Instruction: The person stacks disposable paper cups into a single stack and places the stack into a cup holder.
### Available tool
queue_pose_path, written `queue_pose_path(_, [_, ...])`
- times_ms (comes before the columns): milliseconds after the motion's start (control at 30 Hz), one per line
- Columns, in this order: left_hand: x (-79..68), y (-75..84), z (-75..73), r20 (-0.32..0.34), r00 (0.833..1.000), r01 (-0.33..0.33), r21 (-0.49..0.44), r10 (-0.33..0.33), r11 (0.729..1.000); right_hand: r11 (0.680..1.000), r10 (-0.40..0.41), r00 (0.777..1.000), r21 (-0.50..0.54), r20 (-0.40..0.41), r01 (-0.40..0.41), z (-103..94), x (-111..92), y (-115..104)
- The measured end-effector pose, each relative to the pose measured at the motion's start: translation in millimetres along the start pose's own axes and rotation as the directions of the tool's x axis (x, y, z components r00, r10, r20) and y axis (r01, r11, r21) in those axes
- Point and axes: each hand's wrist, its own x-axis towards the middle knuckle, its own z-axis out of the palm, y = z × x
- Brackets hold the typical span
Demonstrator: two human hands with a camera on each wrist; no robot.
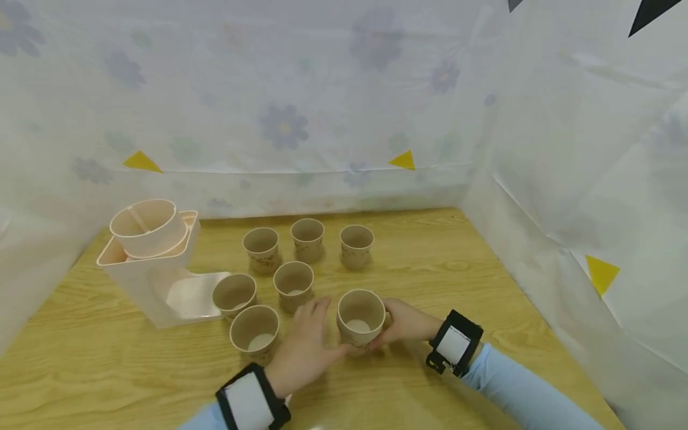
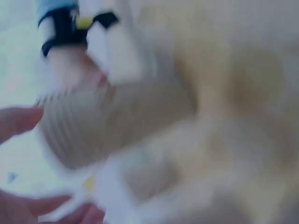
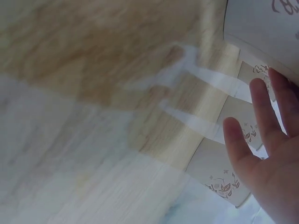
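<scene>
A stack of nested paper cups (image 1: 361, 316), beige with a printed pattern, is held upright over the near middle of the table. My right hand (image 1: 405, 322) grips its right side with thumb and forefinger; in the right wrist view the other fingers (image 3: 264, 112) stand out straight. Close on the stack's left is my left hand (image 1: 306, 343), its thumb near the lower side and its fingers spread apart from it. Several stacked rims (image 2: 65, 130) show, blurred, in the left wrist view, between the left thumb and fingers.
Several paper cups stand upright left of and behind the hands, including a front cup (image 1: 255, 331) beside my left hand and a back right cup (image 1: 356, 246). A pale pink plastic device (image 1: 142, 278) with a round bowl stands at left. White sheeting (image 1: 580, 179) borders the table.
</scene>
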Motion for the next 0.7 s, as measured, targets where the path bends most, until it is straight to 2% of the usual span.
queue_pose_path(33, [-3.0, -1.1, -11.9, -0.023, 0.999, -0.025, 0.08, 0.026, 0.996, 1.0, 0.003, 1.0, 0.001, 0.001, -0.003, 0.0, 1, 0])
queue_pose_path(100, [-8.1, -8.2, -32.2, -0.088, 0.993, -0.051, 0.252, 0.076, 0.966, 1.0, 0.006, 1.0, -0.002, 0.003, -0.006, 0.0, 1, 1])
queue_pose_path(167, [-13.0, -18.7, -47.8, -0.14, 0.987, -0.024, 0.384, 0.084, 0.923, 1.0, 0.005, 1.0, -0.005, 0.007, -0.005, -0.4, 2, 2])
queue_pose_path(233, [-18.2, -29.9, -57.7, -0.164, 0.985, 0.024, 0.447, 0.056, 0.894, 1.0, 0.003, 1.0, 0.002, 0.011, -0.003, -0.4, 1, 3])
queue_pose_path(300, [-22.4, -39.7, -62.2, -0.167, 0.985, 0.04, 0.477, 0.045, 0.878, 1.0, 0.0, 1.0, 0.015, 0.015, 0.0, 0.0, 1, 4])
queue_pose_path(400, [-26.0, -49.2, -64.0, -0.157, 0.986, 0.03, 0.495, 0.056, 0.869, 1.0, -0.007, 1.0, 0.028, 0.021, 0.007, -0.1, 2, 5])
queue_pose_path(467, [-25.3, -51.5, -63.1, -0.15, 0.987, 0.022, 0.479, 0.057, 0.878, 1.0, -0.014, 1.0, 0.021, 0.021, 0.013, -1.3, 1, 6])
queue_pose_path(700, [-22.5, -52.6, -62.2, -0.133, 0.991, 0.062, 0.407, -0.008, 0.911, 0.999, -0.045, 0.999, -0.028, 0.026, 0.046, -2.2, 1, 7])
